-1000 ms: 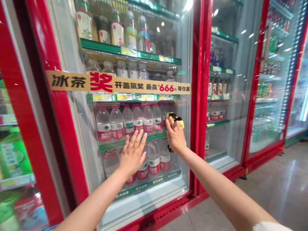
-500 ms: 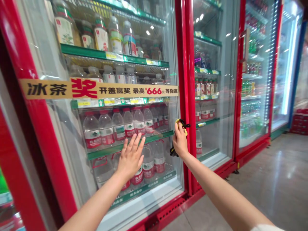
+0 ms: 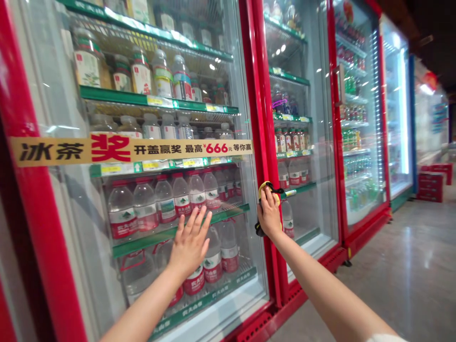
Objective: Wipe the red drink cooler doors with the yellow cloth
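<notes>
My left hand (image 3: 191,240) is spread flat, palm forward, at the glass door (image 3: 228,237) of a drinks fridge, in front of water bottles (image 3: 181,197) with red caps and red-and-white labels. Nothing is in it. My right hand (image 3: 270,212) is closed round a yellow and black object (image 3: 264,189) with a black strap, shaped much like a tape measure. Most of it is hidden by the fingers. It is at the red door frame (image 3: 261,142), where two doors meet.
A beige promotional strip (image 3: 167,151) crosses the glass. Tea bottles (image 3: 141,76) stand on green-edged shelves behind it. More fridges (image 3: 363,118) line up to the right, with red boxes (image 3: 430,186) beyond them. Grey shiny floor (image 3: 399,256) runs alongside.
The view has shifted, so the fridge appears farther left and lower. Both hands keep nearly the same pose, the left flat, the right closed on the yellow and black object at the frame.
</notes>
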The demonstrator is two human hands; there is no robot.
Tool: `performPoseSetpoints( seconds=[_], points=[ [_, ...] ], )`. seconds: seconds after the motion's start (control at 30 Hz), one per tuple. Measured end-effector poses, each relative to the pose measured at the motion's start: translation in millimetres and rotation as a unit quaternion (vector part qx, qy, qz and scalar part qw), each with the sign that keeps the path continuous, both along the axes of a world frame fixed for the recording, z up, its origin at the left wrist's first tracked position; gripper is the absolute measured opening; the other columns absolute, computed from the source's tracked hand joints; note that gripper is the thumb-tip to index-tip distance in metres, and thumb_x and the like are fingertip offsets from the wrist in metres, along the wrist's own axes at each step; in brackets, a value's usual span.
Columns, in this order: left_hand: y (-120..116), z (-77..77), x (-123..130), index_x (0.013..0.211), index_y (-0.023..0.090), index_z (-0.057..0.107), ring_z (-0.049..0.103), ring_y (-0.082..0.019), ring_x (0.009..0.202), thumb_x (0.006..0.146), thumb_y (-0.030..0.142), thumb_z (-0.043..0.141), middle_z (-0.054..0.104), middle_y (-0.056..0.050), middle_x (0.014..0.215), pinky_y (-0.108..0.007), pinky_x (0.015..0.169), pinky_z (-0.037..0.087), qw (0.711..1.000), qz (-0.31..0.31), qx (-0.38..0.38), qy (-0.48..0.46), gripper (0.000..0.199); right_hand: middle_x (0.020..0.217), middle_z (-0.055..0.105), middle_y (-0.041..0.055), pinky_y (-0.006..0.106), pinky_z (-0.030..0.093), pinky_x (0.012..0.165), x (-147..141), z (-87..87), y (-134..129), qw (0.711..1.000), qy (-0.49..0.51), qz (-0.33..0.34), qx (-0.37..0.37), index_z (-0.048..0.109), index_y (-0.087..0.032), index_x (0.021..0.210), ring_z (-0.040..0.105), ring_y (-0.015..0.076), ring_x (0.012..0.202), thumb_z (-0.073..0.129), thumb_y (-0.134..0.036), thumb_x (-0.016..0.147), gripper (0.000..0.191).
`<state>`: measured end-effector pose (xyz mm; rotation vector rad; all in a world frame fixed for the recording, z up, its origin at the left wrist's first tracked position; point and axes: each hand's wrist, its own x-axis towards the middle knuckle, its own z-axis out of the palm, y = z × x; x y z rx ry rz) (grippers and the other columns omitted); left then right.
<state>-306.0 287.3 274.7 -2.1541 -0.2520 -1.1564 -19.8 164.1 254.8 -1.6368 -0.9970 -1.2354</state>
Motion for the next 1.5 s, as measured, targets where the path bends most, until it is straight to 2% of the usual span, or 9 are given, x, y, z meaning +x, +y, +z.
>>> performPoseSetpoints(
  seconds=[0.3,0.37,0.6,0.7,0.87,0.93,1.17,1.23,1.5],
  points=[
    [1.2,11.4,-6.0,0.162,0.025,0.006,0.010,-0.025,0.157,0.089,0.036,0.064,0.023,-0.009,0.167,-0.051,0.128,-0.003,1.000,0.000,0.014,-0.003,0.094,0.165,0.030,0.0130,0.053,0.026,0.121,6.7,143.1,5.5,0.999,0.020,0.013,0.033,0.046,-0.016,0.149,0.025,0.0279,0.151,0.039,-0.015,0.093,0.057],
    [3.1,10.9,-7.1,0.162,0.024,0.006,0.009,-0.024,0.157,0.089,0.037,0.064,0.024,-0.010,0.166,-0.049,0.129,-0.003,1.000,0.000,0.021,0.000,0.093,0.164,0.032,0.0125,0.052,0.027,0.120,3.4,129.9,6.6,0.999,0.016,0.007,0.042,0.049,-0.016,0.147,0.027,0.0288,0.150,0.041,-0.016,0.093,0.055],
    [6.2,3.0,-11.1,0.162,0.022,0.012,0.012,-0.025,0.157,0.091,0.037,0.061,0.025,-0.010,0.166,-0.049,0.129,-0.001,1.000,0.002,0.019,0.007,0.087,0.156,0.046,0.0101,0.050,0.038,0.115,-2.2,6.3,-2.7,1.000,-0.004,-0.004,-0.014,0.055,-0.020,0.142,0.034,0.0265,0.146,0.039,-0.007,0.091,0.055],
    [4.5,2.6,-11.9,0.162,0.023,0.013,0.014,-0.025,0.156,0.092,0.037,0.059,0.027,-0.009,0.165,-0.049,0.129,0.000,1.000,0.002,0.015,0.005,0.085,0.159,0.043,0.0079,0.047,0.037,0.117,-9.7,32.8,-4.6,0.998,-0.033,0.044,-0.026,0.042,-0.023,0.153,0.031,0.0221,0.149,0.034,-0.005,0.091,0.065],
    [4.0,4.9,-15.5,0.162,0.023,0.011,0.018,-0.025,0.156,0.094,0.039,0.056,0.029,-0.008,0.165,-0.046,0.129,0.001,1.000,0.003,0.026,0.010,0.083,0.165,0.030,0.0115,0.046,0.030,0.122,-29.7,136.5,15.0,0.996,0.001,0.089,0.020,0.030,-0.017,0.159,0.027,0.0221,0.152,0.032,-0.020,0.099,0.060],
    [5.7,5.1,-17.4,0.162,0.023,0.010,0.019,-0.025,0.155,0.094,0.038,0.055,0.029,-0.008,0.165,-0.046,0.129,0.001,0.999,0.005,0.031,0.009,0.083,0.164,0.031,0.0144,0.048,0.030,0.121,-38.1,144.1,27.6,0.993,0.057,0.087,0.063,0.029,-0.014,0.159,0.028,0.0247,0.152,0.031,-0.026,0.101,0.060],
    [9.7,0.6,-24.2,0.162,0.023,0.008,0.023,-0.024,0.155,0.093,0.039,0.055,0.032,-0.007,0.164,-0.044,0.129,0.003,0.999,-0.003,0.048,0.015,0.084,0.161,0.038,0.0148,0.052,0.034,0.118,-52.1,3.2,43.4,0.989,0.100,0.070,0.089,0.022,-0.022,0.161,0.035,0.0266,0.149,0.034,-0.031,0.102,0.061],
    [9.2,1.6,-27.7,0.162,0.022,0.007,0.023,-0.024,0.154,0.094,0.039,0.055,0.031,-0.007,0.164,-0.044,0.129,0.001,0.999,0.001,0.049,0.023,0.084,0.160,0.039,0.0156,0.050,0.034,0.118,-47.8,-8.2,38.1,0.991,0.086,0.079,0.062,0.024,-0.020,0.160,0.035,0.0254,0.149,0.034,-0.030,0.102,0.060],
    [13.9,18.2,-47.6,0.162,0.023,0.008,0.020,-0.024,0.155,0.094,0.039,0.055,0.032,-0.008,0.164,-0.047,0.129,0.001,0.999,0.021,0.040,0.000,0.084,0.163,0.034,0.0146,0.053,0.034,0.116,-71.1,123.2,53.8,0.988,0.118,0.052,0.089,0.024,-0.018,0.161,0.031,0.0287,0.150,0.032,-0.028,0.100,0.062]
  ],
)
